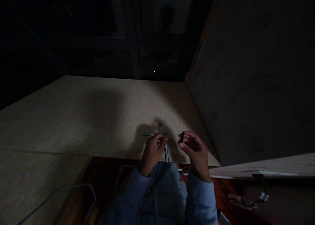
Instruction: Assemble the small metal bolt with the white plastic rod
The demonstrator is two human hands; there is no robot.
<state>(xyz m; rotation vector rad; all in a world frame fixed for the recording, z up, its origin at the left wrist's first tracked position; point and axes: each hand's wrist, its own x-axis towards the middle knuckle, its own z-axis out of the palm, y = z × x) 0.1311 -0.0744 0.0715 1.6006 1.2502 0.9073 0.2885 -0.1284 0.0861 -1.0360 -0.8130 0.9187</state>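
Note:
My left hand (153,152) is closed, its thumb and fingertips pinched around a slim pen-like tube (166,154) that points down toward the table's front edge. A small dark piece sticks out at the tube's upper end. To the right, my right hand (195,150) holds a short black piece (182,137), like a pen cap, between thumb and fingers. The two hands are apart. Just beyond the left hand is a thin rod (160,126) with a dark tip, partly hidden by the fingers. Left of it, a short dark stick-like piece (145,134) lies on the table.
A pale table (110,107) spreads ahead in dim light, with a wall (246,87) along its right side and dark window panes (159,61) behind. A grey cable (73,185) curves at the lower left. A second pale surface (36,175) adjoins at left.

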